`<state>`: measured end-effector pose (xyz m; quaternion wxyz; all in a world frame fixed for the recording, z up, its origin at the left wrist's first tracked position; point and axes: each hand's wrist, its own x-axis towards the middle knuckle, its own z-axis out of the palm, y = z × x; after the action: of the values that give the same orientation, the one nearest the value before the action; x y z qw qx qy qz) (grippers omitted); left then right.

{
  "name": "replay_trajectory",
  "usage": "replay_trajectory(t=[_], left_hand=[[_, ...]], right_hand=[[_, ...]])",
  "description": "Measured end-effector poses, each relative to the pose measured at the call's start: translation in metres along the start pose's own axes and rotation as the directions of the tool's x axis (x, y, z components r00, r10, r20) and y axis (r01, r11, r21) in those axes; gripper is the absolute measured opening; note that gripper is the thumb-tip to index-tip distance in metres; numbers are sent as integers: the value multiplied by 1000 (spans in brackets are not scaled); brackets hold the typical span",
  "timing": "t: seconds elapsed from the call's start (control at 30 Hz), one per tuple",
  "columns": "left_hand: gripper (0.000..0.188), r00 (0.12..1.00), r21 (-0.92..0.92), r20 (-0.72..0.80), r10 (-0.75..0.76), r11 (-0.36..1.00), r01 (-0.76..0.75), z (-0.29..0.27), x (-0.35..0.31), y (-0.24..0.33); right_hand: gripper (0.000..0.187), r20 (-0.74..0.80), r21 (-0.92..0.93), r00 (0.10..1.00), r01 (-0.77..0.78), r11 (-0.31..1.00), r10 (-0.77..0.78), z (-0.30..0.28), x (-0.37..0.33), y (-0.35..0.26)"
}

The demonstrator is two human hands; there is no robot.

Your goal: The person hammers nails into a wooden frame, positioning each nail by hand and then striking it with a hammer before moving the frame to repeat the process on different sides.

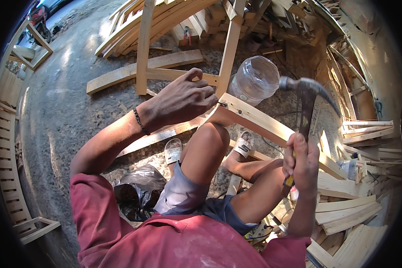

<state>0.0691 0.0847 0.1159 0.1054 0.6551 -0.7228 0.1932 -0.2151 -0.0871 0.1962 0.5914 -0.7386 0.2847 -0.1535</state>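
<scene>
right hand (303,161) clamped on raised hammer (307,109) — likely head-heavy, grip low. left hand (183,99) curled near wooden beam (260,121), can't tell if gripping; beam slants past knees (213,134) — probably stiff, hold near end.

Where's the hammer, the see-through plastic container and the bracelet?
Hammer (306,107): head view, on its handle.
Clear plastic container (253,84): head view, on its side.
Dark bracelet (139,120): head view, middle of its band.

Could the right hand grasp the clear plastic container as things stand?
Probably not: the right hand is closed around the hammer, so it seems not free to grasp the clear plastic container.
</scene>
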Motion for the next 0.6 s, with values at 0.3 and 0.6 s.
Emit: replay_trajectory(t=[0.3, 0.6], left_hand=[[18, 994, -279, 2, -111, 954, 107, 1, -6, 2], [17, 944, -318, 211, -254, 895, 312, -13, -1, 2]], right_hand=[[21, 95, 161, 987, -147, 976, 132, 10, -36, 65], [18, 148, 250, 968, -235, 939, 203, 8, -47, 82]])
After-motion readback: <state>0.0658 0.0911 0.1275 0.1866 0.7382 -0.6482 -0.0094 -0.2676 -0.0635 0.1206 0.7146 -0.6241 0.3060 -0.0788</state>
